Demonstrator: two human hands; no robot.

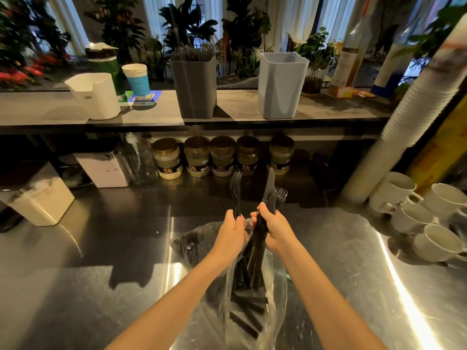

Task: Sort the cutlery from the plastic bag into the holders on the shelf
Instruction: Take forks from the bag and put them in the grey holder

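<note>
Pinching one black fork [236,184], the left hand [230,232] sits beside the right hand [276,231] — clenched round a cutlery bundle [269,195] — above the bag [278,281] on the worktop [101,274]; holders [195,97] stand at twelve o'clock.

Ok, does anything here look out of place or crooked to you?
The tall stack of white cups on the right leans steeply above the mugs, though the wide lens may exaggerate it. Nothing looks spilled or broken.
</note>
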